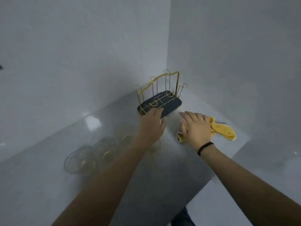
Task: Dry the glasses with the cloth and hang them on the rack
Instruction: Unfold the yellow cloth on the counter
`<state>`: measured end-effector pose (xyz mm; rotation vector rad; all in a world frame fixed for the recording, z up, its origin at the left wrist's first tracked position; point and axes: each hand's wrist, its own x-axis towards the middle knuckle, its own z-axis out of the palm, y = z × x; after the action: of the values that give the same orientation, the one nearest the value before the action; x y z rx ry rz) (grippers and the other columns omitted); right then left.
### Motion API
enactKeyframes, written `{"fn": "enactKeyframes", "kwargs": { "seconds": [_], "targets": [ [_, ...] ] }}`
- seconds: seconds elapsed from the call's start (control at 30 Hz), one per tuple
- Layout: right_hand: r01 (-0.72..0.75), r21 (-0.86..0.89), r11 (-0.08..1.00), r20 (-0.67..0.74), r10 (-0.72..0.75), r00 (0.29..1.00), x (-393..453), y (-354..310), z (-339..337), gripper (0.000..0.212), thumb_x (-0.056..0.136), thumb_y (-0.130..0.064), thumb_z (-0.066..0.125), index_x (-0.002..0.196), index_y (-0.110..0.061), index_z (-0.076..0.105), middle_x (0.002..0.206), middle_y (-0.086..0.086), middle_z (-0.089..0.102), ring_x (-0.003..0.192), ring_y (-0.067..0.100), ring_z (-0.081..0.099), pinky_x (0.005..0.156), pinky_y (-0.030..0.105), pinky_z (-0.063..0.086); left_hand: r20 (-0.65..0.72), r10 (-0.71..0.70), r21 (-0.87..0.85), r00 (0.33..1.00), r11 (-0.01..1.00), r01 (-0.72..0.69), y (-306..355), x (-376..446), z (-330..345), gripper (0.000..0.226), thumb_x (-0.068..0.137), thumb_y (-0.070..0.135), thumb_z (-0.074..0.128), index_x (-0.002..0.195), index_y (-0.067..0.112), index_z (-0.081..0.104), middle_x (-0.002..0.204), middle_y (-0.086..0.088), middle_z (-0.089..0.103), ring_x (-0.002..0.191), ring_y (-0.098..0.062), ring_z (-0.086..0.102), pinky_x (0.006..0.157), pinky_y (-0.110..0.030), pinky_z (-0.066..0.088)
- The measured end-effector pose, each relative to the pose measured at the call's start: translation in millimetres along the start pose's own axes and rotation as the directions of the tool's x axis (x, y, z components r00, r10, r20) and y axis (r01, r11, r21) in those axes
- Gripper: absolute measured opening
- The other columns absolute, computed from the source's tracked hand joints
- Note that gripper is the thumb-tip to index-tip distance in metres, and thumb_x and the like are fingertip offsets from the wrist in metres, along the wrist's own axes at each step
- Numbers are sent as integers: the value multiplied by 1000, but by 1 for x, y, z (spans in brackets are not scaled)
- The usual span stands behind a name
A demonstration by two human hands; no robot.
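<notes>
A glass [156, 142] seems to be held from above by the left hand [152, 126], though its blurred fingers leave that grip uncertain. The yellow cloth [223, 130] is pinned under the right hand [195, 129], fingers laid nearly straight, probably for gathering up. Three more glasses [97, 154] are stood close on the left, within reach. The empty wire rack [160, 98] is set in the corner of the grey counter [162, 185], between pale walls [81, 46].

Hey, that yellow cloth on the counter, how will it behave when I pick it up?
The yellow cloth lies crumpled under the right hand, so it probably hangs limp and floppy. It looks thin, likely light, and unlikely to slip or roll.
</notes>
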<state>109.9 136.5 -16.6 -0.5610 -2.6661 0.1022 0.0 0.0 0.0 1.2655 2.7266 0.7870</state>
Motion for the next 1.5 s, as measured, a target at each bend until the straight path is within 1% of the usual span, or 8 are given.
{"fn": "enactKeyframes", "kwargs": {
  "seconds": [0.27, 0.47, 0.63, 0.77, 1.03, 1.23, 1.33, 1.5],
  "targets": [
    [-24, -91, 996, 559, 70, 826, 17, 99, 69, 52, 92, -48, 26, 131, -21, 48, 138, 3, 48, 129, 26, 39, 106, 41, 23, 462, -144, 82, 875, 989, 120, 22, 71, 91, 32, 101, 25, 41, 127, 13, 55, 126, -5, 57, 114, -23, 56, 96, -37, 46],
    [9, -18, 1000, 640, 4, 769, 23, 151, 92, 77, 78, -61, 4, 132, -27, 47, 146, 2, 38, 136, 27, 28, 109, 40, 13, 670, -254, 25, 697, 947, 321, 38, 94, 129, 31, 95, 28, 52, 120, 11, 59, 111, -5, 59, 95, -18, 55, 83, -33, 46],
    [-71, 7, 997, 687, 47, 725, 32, 172, 93, 45, 92, -54, 34, 126, -31, 52, 124, 7, 50, 109, 28, 45, 94, 37, 32, 653, -348, -32, 672, 874, 484, 39, 103, 142, 32, 93, 25, 60, 121, 12, 59, 110, -8, 59, 96, -19, 57, 71, -23, 44],
    [-464, 274, 843, 685, 167, 709, 44, 174, 89, 26, 94, -43, 40, 86, -26, 59, 87, 7, 49, 80, 23, 47, 73, 28, 34, 703, -375, -93, 605, 794, 600, 34, 116, 141, 10, 91, 27, 62, 94, 18, 58, 88, -1, 53, 72, -9, 48, 57, -18, 36],
    [-707, 361, 608, 709, 314, 632, 44, 184, 92, 22, 87, -13, 60, 108, -10, 68, 114, 9, 63, 104, 24, 56, 88, 27, 44, 579, -336, -91, 743, 879, 468, 54, 136, 173, 35, 95, 28, 57, 129, 23, 58, 133, -3, 55, 120, -21, 52, 101, -35, 41],
    [-670, 240, 703, 660, 388, 643, 37, 188, 85, 26, 85, -31, 64, 101, -11, 67, 94, 7, 63, 87, 24, 58, 69, 27, 43, 547, -370, -38, 751, 885, 463, 56, 139, 182, 13, 86, 29, 70, 87, 18, 64, 108, -1, 53, 90, -16, 56, 82, -29, 49],
    [-682, 151, 715, 717, 395, 574, 45, 190, 76, 30, 84, -37, 63, 79, -7, 61, 64, 5, 52, 60, 18, 48, 48, 25, 31, 593, -349, -43, 726, 886, 461, 49, 144, 169, 11, 92, 26, 62, 92, 15, 62, 98, -2, 59, 89, -15, 54, 76, -27, 43],
    [-725, 444, 527, 761, 205, 616, 68, 194, 46, 43, 85, -44, 58, 83, -1, 59, 76, 8, 49, 70, 19, 48, 61, 28, 37, 567, -321, -303, 758, 775, 555, 55, 150, 118, 13, 98, 26, 53, 102, 13, 54, 104, -3, 57, 94, -17, 54, 71, -22, 45]
  ]
}}
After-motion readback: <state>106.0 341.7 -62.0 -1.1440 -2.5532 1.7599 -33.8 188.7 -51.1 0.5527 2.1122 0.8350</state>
